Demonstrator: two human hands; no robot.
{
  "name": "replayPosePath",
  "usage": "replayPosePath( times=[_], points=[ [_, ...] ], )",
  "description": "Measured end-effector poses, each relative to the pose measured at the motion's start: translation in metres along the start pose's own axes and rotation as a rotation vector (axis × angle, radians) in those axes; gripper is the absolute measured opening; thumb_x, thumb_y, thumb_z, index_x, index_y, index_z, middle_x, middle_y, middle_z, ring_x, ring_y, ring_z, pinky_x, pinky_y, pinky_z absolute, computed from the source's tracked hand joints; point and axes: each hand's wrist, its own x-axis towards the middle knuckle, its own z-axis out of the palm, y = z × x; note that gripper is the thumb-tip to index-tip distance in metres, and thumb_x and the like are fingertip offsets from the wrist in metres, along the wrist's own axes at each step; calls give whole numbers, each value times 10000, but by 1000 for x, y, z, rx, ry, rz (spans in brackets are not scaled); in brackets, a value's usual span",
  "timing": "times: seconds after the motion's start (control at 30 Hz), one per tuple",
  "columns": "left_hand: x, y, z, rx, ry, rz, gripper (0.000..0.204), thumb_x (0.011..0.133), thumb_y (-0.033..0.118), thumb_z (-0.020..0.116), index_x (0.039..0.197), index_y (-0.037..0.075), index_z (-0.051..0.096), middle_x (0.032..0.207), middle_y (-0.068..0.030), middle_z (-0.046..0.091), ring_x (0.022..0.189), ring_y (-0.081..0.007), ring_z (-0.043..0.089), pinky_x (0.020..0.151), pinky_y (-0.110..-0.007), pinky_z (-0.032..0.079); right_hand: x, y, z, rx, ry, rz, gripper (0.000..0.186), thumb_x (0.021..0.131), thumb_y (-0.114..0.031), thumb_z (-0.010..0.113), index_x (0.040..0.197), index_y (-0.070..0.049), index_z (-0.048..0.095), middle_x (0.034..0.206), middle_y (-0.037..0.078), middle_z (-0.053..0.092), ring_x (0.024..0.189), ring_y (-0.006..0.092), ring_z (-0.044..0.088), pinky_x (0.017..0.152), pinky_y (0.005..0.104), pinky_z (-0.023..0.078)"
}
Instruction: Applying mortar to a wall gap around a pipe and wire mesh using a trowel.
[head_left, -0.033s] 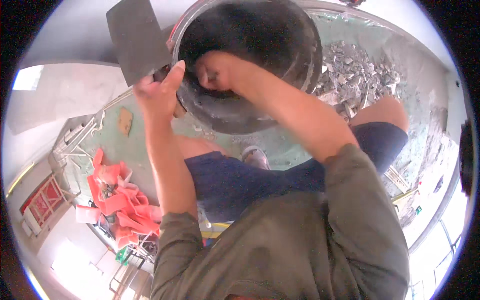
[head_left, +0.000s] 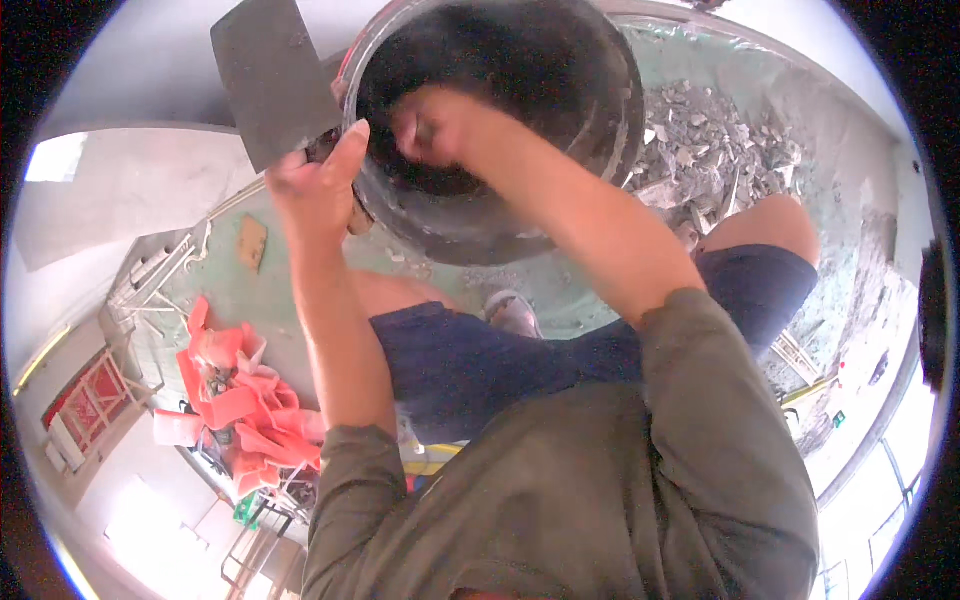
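My left hand (head_left: 318, 185) is closed around the handle of a flat grey trowel (head_left: 268, 72), at the left rim of the black bucket (head_left: 500, 215) in front of me. My right hand (head_left: 432, 125) is inside the bucket; I cannot tell its fingers. Grey rubble (head_left: 700, 140) lies far right, crumpled red sheeting (head_left: 240, 405) near left.

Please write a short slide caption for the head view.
Left hand grips a flat trowel; right hand reaches inside black bucket.
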Motion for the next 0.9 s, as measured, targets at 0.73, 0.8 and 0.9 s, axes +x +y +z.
replayPosePath(
  times=[0.73, 0.8, 0.9],
  points=[
    [10, 7, 9, -141, -92, -75, 332, 705, 82, 736, 1027, 25, 675, 934, -28, 650, 830, -119, 572, 780, -273, 462, -9, -90, -42, -2602, 442, -618, 324, 818, -231, 558, 1092, -83, 648, 1119, 162, 633, 1008, 318, 629, 826, 456, 521],
    [5, 13, 2, -47, -70, -87, 301, 708, 93, 735, 996, 24, 680, 916, -27, 652, 817, -111, 567, 764, -273, 466, 0, -58, -7, -2524, 441, -608, 324, 839, -259, 554, 1101, -97, 652, 1116, 135, 643, 1020, 303, 628, 821, 441, 519],
    [1, 24, -2, 98, -75, -194, 262, 711, 120, 735, 949, 21, 689, 881, -23, 656, 796, -99, 561, 741, -272, 471, -2, 2, 30, -2617, 327, -604, 296, 819, -284, 595, 1060, -133, 679, 1046, 89, 675, 957, 301, 646, 739, 461, 532]
  ],
)
